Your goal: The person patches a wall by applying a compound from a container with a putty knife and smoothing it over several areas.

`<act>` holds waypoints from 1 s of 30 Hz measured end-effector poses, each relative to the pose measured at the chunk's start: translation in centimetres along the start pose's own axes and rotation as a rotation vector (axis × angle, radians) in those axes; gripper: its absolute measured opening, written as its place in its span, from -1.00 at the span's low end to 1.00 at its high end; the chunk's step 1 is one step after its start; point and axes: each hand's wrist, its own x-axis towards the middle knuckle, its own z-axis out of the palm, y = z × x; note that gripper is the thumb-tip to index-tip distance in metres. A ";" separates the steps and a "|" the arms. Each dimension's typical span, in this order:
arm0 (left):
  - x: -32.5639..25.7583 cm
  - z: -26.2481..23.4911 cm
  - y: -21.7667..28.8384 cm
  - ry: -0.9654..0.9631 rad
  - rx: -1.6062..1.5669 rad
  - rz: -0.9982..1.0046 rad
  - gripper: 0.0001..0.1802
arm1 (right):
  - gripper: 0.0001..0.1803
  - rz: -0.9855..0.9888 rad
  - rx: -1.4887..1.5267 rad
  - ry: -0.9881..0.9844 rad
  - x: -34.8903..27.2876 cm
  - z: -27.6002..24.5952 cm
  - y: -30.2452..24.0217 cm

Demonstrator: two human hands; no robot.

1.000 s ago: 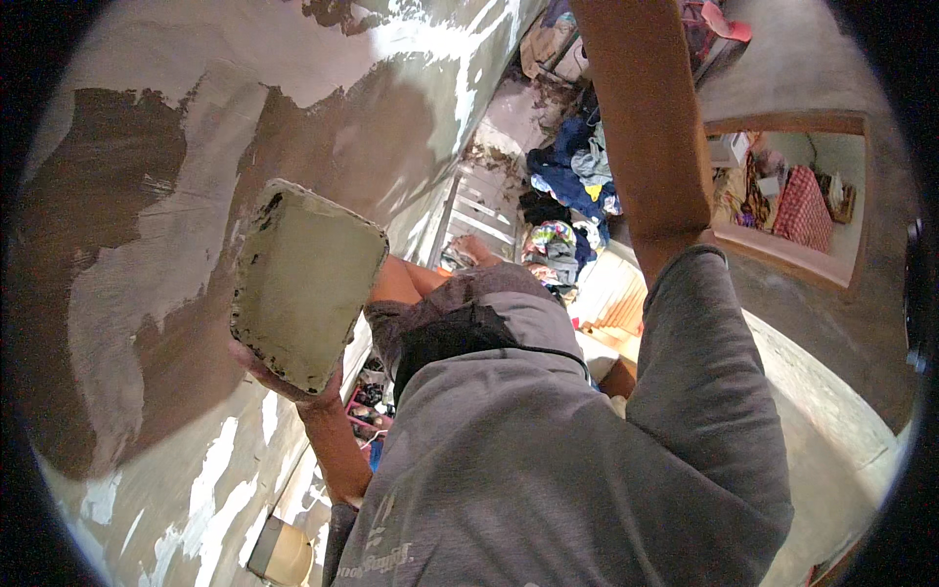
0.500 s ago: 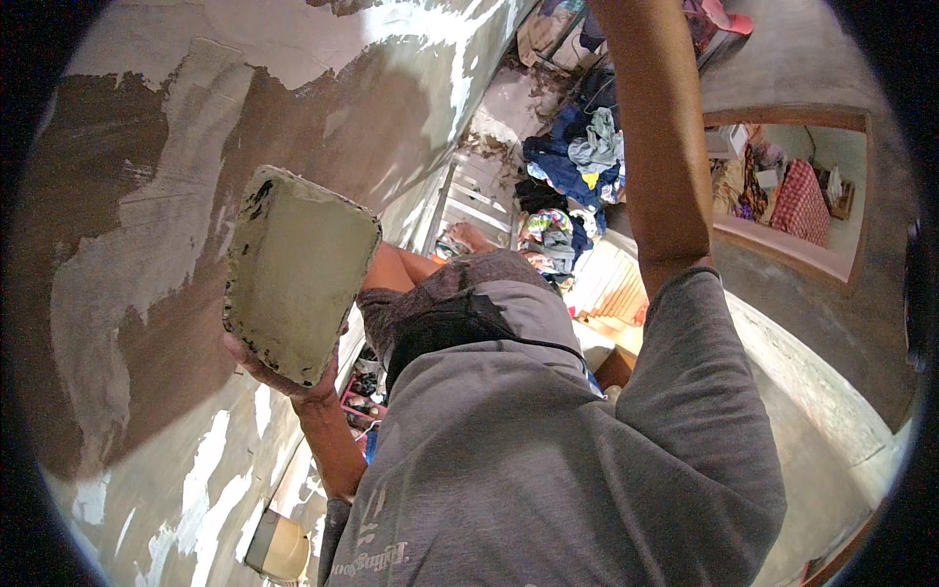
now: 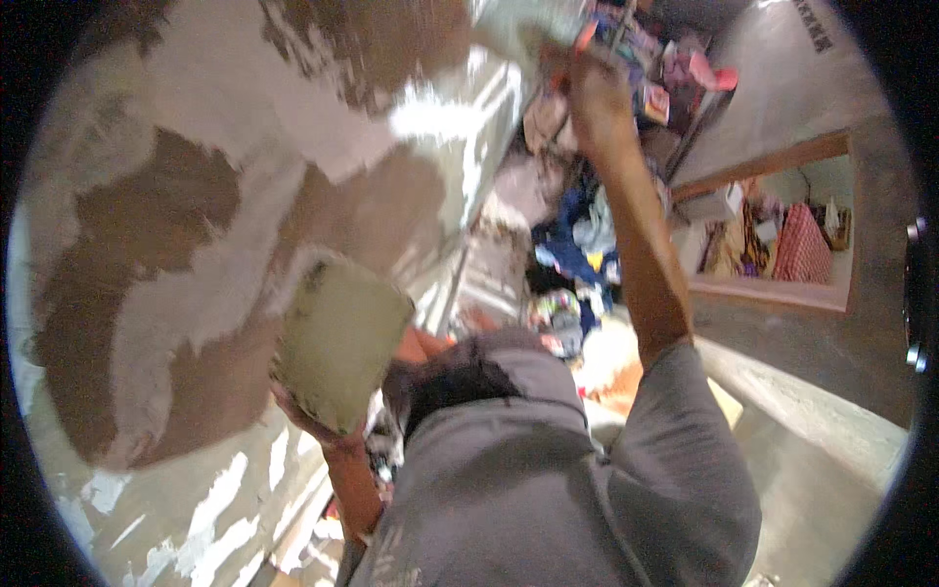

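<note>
My left hand [image 3: 328,426] grips a shallow rectangular putty tray [image 3: 342,338] from below. The tray has a pale greenish-grey face, rounded corners and a dark, crusted rim. It is held close to the wall [image 3: 196,372], which bears patches of brown, grey and white filler. Far up in the view, my right hand [image 3: 599,98] is raised on a stretched arm, smeared by motion. Its fingers are closed round a flat tool with an orange part [image 3: 585,37]. A pale, blurred shape beside it reaches toward the wall; I cannot make out its edge.
Below me lies a heap of clothes [image 3: 577,235], with shelves and bundles of things [image 3: 650,98] beyond it. On the right, a wood-framed opening [image 3: 841,293] in a grey wall shows a red checked cloth [image 3: 804,245]. A pale ledge [image 3: 782,391] runs beneath it.
My right hand has come down into view with the tool, at the top. The tray in my left hand sits further right and lower in the picture, and the whole view has shifted and blurred.
</note>
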 end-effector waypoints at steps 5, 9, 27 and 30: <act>-0.5 3.8 0.2 -0.127 -0.064 -0.076 -0.18 | -0.79 0.272 0.442 0.124 1.6 2.8 -2.0; 0.2 3.5 -0.1 -0.128 -0.098 -0.107 -0.17 | -0.80 0.167 0.491 0.104 4.6 4.4 -3.6; -1.6 3.5 -0.5 -0.132 -0.164 -0.101 -0.18 | -0.81 -0.646 -0.458 0.532 9.7 15.7 -7.1; -2.0 3.8 -0.4 -0.174 -0.206 -0.130 -0.20 | -0.81 -0.563 -0.358 0.485 8.4 14.1 -7.2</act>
